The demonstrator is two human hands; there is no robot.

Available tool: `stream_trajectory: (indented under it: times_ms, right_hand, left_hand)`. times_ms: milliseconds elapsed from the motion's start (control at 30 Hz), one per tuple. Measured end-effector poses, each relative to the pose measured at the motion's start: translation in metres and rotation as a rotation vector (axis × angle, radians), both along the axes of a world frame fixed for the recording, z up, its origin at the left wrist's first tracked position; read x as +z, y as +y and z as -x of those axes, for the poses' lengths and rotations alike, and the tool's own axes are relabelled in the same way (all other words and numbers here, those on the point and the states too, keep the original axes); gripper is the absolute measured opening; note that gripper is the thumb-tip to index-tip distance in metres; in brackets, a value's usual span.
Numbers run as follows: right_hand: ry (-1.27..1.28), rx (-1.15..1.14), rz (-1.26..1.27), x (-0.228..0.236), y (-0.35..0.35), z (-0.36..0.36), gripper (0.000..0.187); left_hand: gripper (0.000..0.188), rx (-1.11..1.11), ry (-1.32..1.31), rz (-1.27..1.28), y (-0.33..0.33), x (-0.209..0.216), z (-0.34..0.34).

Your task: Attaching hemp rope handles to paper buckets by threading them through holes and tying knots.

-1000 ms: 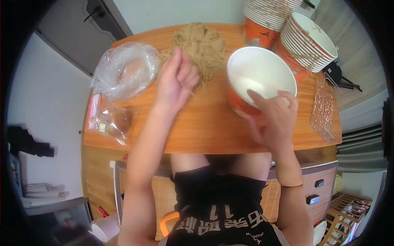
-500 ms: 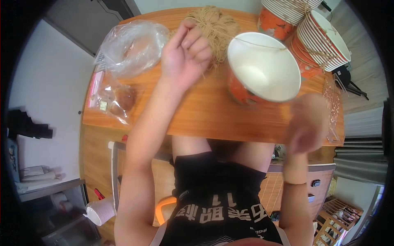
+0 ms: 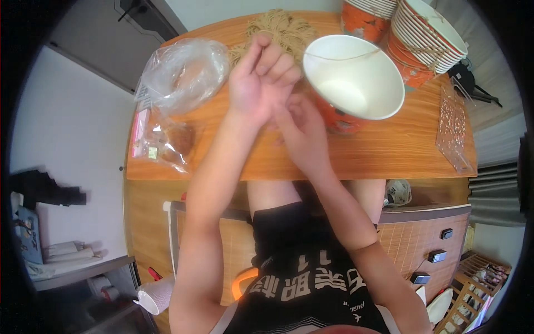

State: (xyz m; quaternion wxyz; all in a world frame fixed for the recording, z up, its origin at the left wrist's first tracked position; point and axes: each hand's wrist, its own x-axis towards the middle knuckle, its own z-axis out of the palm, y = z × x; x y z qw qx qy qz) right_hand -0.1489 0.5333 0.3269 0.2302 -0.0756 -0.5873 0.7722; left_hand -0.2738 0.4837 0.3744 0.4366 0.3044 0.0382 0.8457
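Observation:
Over the table my left hand (image 3: 263, 80) is raised palm up, its fingers curled in and the thumb against the index finger; whatever it may pinch is too small to make out. My right hand (image 3: 305, 133) has its thumb tip close by the heel of the left hand, with fingers bent and partly hidden. Just right of both stands a large paper bucket (image 3: 359, 83), white inside and orange outside, tilted toward me. A thin strand of twine (image 3: 339, 58) crosses its mouth. Behind my left hand lies a loose heap of tan twine (image 3: 283, 28).
Stacked paper buckets (image 3: 425, 42) with twine on them stand at the back right. A clear plastic bag (image 3: 186, 72) and a smaller plastic packet (image 3: 172, 142) lie on the left. A clear speckled sheet (image 3: 451, 128) rests at the table's (image 3: 378, 158) right edge.
My right hand has swung left from the right side of the table to beside my left hand. My left hand stays raised in much the same curled pose.

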Motion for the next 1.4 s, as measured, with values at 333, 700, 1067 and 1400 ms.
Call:
stream_trajectory:
  times_ms: [333, 700, 1067, 1400]
  right_hand:
    - [-0.009, -0.226, -0.805, 0.025, 0.018, -0.055, 0.011]
    - [0.266, -0.094, -1.329, 0.044, 0.057, -0.084, 0.008]
    - [0.066, 0.134, -1.407, 0.074, 0.081, -0.087, 0.021]
    - [-0.014, -0.227, -1.152, 0.115, 0.106, -0.077, 0.012]
  left_hand:
    - [0.028, 0.863, 0.405, 0.877, -0.041, -0.010, -0.061]
    - [0.043, 1.122, 1.717, 0.727, -0.073, -0.010, -0.109]
    - [0.016, 1.363, 1.578, 0.613, -0.067, -0.011, -0.106]
    - [0.013, 1.685, 1.501, 0.724, -0.045, -0.010, -0.098]
